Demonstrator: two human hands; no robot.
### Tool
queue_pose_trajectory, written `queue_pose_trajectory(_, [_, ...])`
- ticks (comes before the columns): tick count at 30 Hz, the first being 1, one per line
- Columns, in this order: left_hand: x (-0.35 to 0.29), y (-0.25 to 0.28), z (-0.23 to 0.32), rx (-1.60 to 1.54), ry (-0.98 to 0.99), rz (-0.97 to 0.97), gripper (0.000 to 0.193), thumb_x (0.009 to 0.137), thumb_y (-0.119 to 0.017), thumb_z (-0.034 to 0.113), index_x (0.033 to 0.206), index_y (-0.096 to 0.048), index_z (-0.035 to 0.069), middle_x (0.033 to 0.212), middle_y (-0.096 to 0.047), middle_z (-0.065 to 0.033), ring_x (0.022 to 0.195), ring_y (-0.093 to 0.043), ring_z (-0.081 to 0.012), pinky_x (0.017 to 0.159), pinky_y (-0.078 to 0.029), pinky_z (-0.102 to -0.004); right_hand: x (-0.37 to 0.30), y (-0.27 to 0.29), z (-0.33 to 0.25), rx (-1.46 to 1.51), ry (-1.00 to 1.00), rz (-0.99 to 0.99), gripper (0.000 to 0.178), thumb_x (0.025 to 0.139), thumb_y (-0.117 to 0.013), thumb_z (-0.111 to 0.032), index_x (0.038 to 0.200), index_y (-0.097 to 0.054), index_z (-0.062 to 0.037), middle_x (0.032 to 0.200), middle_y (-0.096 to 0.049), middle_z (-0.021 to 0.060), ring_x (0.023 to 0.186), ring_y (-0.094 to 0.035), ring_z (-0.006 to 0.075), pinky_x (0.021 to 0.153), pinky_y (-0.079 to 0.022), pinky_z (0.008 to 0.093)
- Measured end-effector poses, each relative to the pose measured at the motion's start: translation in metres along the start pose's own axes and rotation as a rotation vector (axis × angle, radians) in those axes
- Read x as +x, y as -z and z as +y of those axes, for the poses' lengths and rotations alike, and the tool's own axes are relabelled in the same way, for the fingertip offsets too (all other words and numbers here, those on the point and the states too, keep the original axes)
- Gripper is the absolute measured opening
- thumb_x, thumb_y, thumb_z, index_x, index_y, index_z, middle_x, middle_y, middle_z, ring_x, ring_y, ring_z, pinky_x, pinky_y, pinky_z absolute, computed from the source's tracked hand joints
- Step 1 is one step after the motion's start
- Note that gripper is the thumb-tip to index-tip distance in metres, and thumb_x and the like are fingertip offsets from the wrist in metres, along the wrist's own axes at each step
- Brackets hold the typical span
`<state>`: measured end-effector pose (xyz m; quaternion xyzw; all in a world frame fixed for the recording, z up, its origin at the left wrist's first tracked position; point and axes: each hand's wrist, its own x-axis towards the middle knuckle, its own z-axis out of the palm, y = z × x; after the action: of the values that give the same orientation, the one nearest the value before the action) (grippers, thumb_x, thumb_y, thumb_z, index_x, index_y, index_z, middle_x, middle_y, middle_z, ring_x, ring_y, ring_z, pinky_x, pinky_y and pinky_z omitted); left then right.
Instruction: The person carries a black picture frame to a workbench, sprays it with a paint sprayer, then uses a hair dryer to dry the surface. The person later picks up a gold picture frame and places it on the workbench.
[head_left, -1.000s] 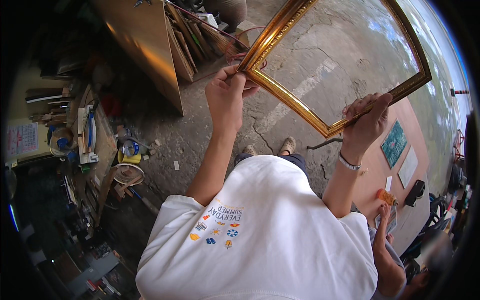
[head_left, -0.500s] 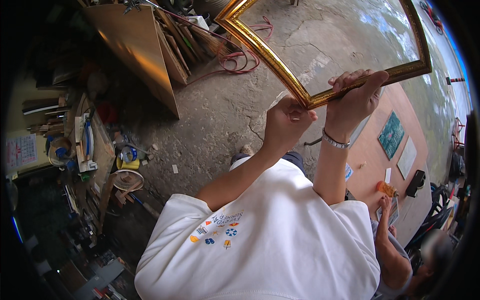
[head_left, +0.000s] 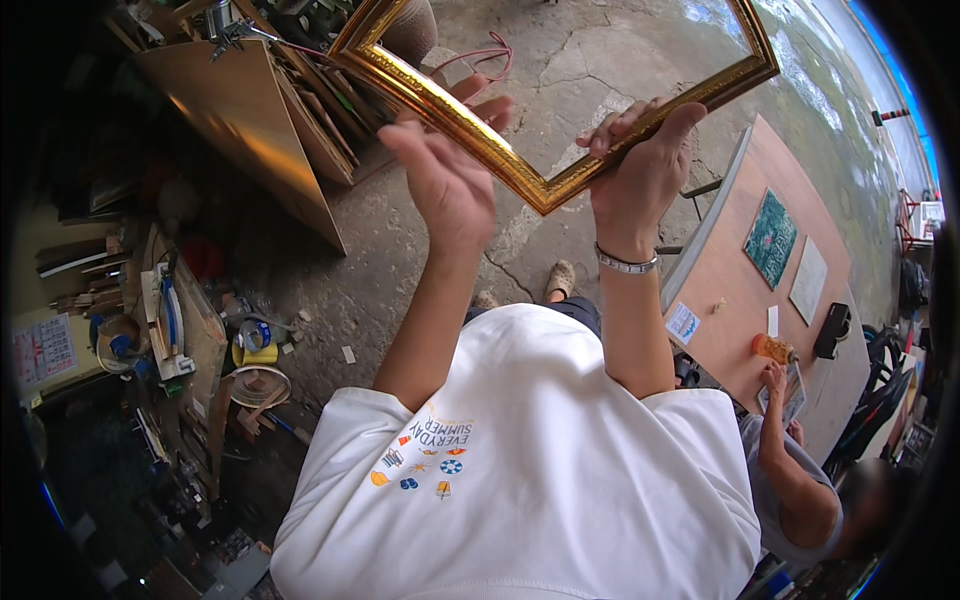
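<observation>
A gold picture frame [head_left: 455, 128] with ornate moulding is held up in front of me, one corner pointing toward me; its far part runs out of view at the top. My right hand [head_left: 645, 170], with a metal bracelet at the wrist, grips the frame's right-hand rail, fingers on the inner edge and thumb over the outer side. At the left-hand rail is my left hand [head_left: 448, 185], slightly blurred. Its fingers are spread apart, some showing past the rail inside the opening, with the thumb outside. Whether its palm touches the rail I cannot tell.
To my right stands a wooden-topped table [head_left: 725, 350] with a green panel [head_left: 770, 238], a pale panel [head_left: 808, 280] and a black case [head_left: 832, 330]. A co-worker's hand [head_left: 773, 378] is by an orange bottle [head_left: 775, 348]. Leaning boards [head_left: 230, 130] and a cluttered bench [head_left: 205, 330] occupy the left.
The picture frame has shifted left and slightly up in view, together with my right hand. My left hand has left the near corner, moved left along the rail and spread its fingers.
</observation>
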<state>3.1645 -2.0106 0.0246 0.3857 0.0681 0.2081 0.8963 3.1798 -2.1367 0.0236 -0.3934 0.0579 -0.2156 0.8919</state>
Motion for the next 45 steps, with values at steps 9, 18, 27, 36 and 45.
queue_pose_trajectory(9, [0.017,0.009,0.021,0.148,0.053,0.059,0.058,0.098,-0.029,0.068,0.093,-0.044,0.012,0.06,-0.039,0.0005,0.046,-0.037,-0.0122,0.048,-0.039,-0.0293,0.033,0.047,-0.004,-0.394,-0.041,-0.267,0.021,0.098,-0.055,-0.01,0.112,-0.059,0.0062,0.091,-0.07,0.013,0.077,-0.07,0.0196,0.069,-0.059,0.0316])
queue_pose_trajectory(18, [0.017,0.01,0.016,0.172,0.075,0.161,0.057,0.099,-0.029,0.066,0.092,-0.043,0.011,0.06,-0.039,0.0004,0.045,-0.037,-0.012,0.047,-0.038,-0.028,0.026,0.045,0.012,-0.531,-0.253,-0.316,0.016,0.095,-0.055,-0.004,0.107,-0.059,0.0044,0.091,-0.07,0.0121,0.074,-0.07,0.0178,0.069,-0.06,0.0298])
queue_pose_trajectory(27, [0.017,0.014,-0.014,0.248,0.032,0.2,0.058,0.099,-0.028,0.066,0.094,-0.044,0.01,0.059,-0.04,0.0003,0.044,-0.039,-0.0116,0.046,-0.038,-0.0266,-0.062,0.052,0.063,-0.432,-0.481,-0.374,0.025,0.081,-0.059,0.001,0.106,-0.054,0.0037,0.09,-0.065,0.0072,0.075,-0.064,0.0123,0.067,-0.056,0.0271])
queue_pose_trajectory(36, [-0.001,0.024,-0.012,0.407,0.11,0.217,0.057,0.1,-0.03,0.066,0.088,-0.046,0.013,0.056,-0.037,0.0021,0.042,-0.035,-0.0103,0.042,-0.033,-0.0255,0.04,0.096,0.013,-0.457,-0.577,-0.296,0.02,0.089,-0.061,-0.007,0.104,-0.062,0.0067,0.086,-0.07,0.0117,0.068,-0.069,0.0144,0.062,-0.059,0.0257])
queue_pose_trajectory(45, [-0.018,0.025,-0.013,0.524,0.129,0.222,0.054,0.1,-0.033,0.064,0.087,-0.047,0.014,0.055,-0.038,0.0024,0.039,-0.035,-0.0093,0.038,-0.033,-0.0247,0.127,0.174,-0.004,-0.607,-0.371,-0.085,0.016,0.095,-0.054,-0.009,0.097,-0.065,0.003,0.074,-0.068,0.0078,0.058,-0.064,0.0103,0.052,-0.051,0.0196])
